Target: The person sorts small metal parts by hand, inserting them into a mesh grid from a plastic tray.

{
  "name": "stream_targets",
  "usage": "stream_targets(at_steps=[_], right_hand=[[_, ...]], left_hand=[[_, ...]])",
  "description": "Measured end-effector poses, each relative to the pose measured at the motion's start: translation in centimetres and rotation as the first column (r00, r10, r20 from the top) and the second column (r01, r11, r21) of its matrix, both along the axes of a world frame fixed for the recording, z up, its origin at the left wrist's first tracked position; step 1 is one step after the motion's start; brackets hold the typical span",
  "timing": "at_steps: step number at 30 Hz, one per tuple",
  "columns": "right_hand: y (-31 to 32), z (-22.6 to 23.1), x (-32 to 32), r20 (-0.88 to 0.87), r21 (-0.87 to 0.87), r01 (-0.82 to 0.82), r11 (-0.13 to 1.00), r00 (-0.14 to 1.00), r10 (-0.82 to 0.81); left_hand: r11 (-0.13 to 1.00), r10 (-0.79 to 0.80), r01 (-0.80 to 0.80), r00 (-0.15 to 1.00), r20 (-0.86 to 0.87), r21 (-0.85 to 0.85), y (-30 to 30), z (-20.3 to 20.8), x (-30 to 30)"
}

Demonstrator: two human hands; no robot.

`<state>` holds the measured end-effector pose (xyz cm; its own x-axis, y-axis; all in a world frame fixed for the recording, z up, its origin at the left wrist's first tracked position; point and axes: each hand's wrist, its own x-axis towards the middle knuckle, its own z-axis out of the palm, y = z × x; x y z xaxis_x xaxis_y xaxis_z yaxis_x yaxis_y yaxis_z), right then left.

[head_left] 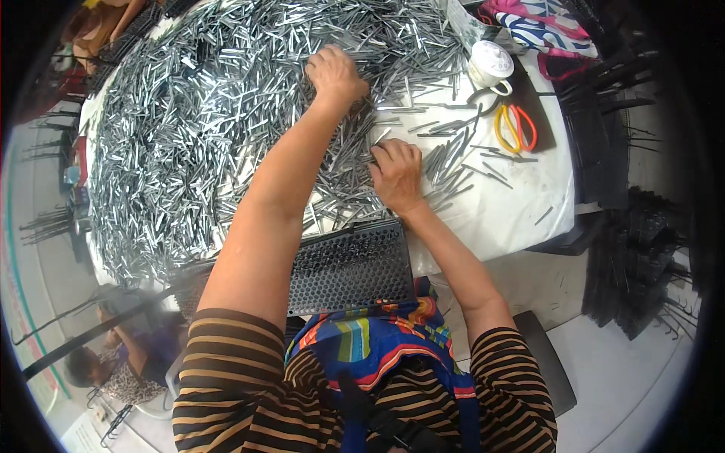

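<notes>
A thick heap of thin, short grey strips (166, 158) with a metallic shine covers most of the round table. Reaching far into it is my left hand (334, 74), with fingers curled down among the strips and their tips hidden. My right hand (398, 177) is nearer to me at the heap's right edge. Its fingers are bent closed over strips, and a pale one shows by the fingertips. Below both hands, a black tray full of round holes (351, 264) leans between my lap and the table edge. Part of it is hidden by my left arm.
At the right lie scissors with yellow and red handles (517, 128), beside a lidded white cup (491, 64). Looser strips (453, 162) are scattered on the white table cover (521, 200). Patterned cloth (544, 26) lies at the far right. Another person (124, 362) sits at the lower left.
</notes>
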<state>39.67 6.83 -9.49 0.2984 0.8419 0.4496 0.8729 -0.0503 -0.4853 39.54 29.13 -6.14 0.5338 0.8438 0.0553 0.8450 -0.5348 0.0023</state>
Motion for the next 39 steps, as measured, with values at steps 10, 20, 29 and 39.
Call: stream_targets(at_steps=[10, 20, 29, 39], right_hand=[[-0.2, -0.4, 0.4, -0.018, -0.018, 0.035, 0.999, 0.999, -0.035], [0.4, -0.9, 0.0, -0.001, 0.082, 0.025, 0.996, 1.0, -0.025], [-0.2, -1.3, 1.0, -0.057, 0.068, 0.098, 0.993, 0.994, -0.094], [4.1, 5.5, -0.8, -0.986, 0.07, 0.357, 0.931, 0.164, 0.011]], left_hand=[[0.99, -0.031, 0.015, 0.993, -0.11, -0.139, 1.2, 2.1, -1.9], [0.984, 0.146, -0.133, 0.983, 0.111, -0.115, 1.5, -0.6, -2.6], [0.885, 0.379, -0.158, 0.792, 0.479, -0.438, -0.8, 3.4, -5.3], [0.611, 0.791, 0.385, -0.258, 0.555, -0.692, -7.6, 7.9, -5.6]])
